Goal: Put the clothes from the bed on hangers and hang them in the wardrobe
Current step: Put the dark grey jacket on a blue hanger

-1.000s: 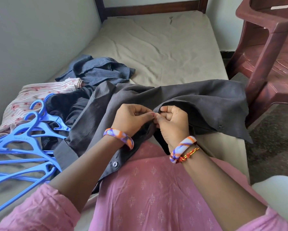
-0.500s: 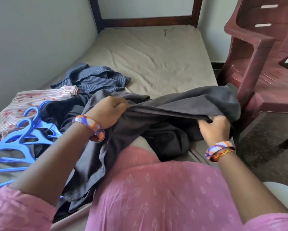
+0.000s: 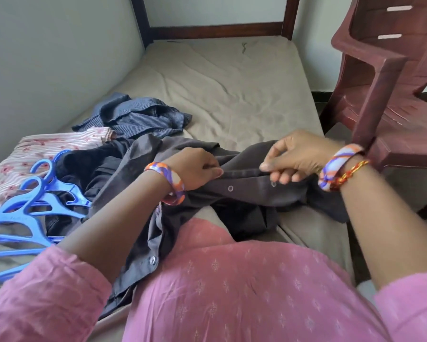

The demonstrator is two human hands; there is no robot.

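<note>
1. My left hand (image 3: 195,169) grips the dark shirt (image 3: 244,191) at its button edge, fingers curled round the cloth; my right hand (image 3: 296,156) pinches the same edge further along, thumb over, fingers under. The strip between them is pulled fairly straight.
2. The shirt lies on the near part of the bed (image 3: 232,95), one tail draped over my lap. Not yet on a hanger.
3. Risk — the placket looks open, so once hung the shirt could slide off a shoulder of the hanger.
4. Risk — the loose tail hangs near the bed's edge; lifting by the placket alone could drag it to the floor.
5. Risk — the hangers (image 3: 34,206) lie stacked and interlocked at my left; pulling one may bring the rest along, or snag the black cloth (image 3: 84,164) beside them.
6. Count: three buttons showing on the shirt. Clothes — four I can tell: dark shirt, black cloth, striped shirt (image 3: 138,117), pink print piece (image 3: 47,149). Hangers: at least three hooks; exact number unclear. One chair (image 3: 392,95) at right.
</note>
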